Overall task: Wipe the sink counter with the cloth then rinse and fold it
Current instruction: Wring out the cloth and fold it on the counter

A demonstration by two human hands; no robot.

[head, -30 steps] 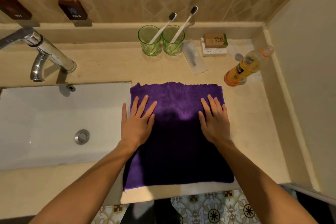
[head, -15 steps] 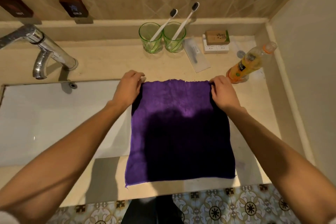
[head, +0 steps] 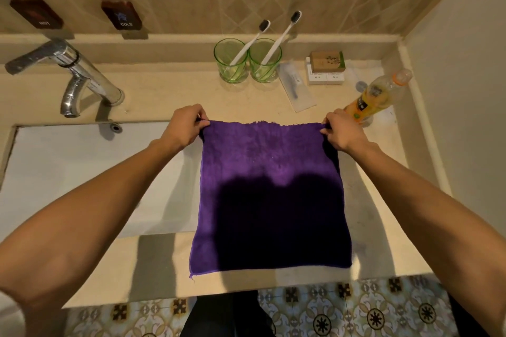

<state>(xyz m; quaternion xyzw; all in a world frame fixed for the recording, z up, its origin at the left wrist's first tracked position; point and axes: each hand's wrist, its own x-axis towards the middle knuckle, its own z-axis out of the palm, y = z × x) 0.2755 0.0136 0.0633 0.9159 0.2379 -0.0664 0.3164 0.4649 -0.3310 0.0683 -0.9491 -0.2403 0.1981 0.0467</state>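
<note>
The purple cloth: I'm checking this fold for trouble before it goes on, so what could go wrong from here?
1. The right hand pinches the purple cloth's far corner right beside the orange drink bottle; lifting that corner could knock the bottle over.
2. The cloth's left edge hangs over the sink basin where the left hand pinches; a slack fold might sag into it and come out uneven.
</note>
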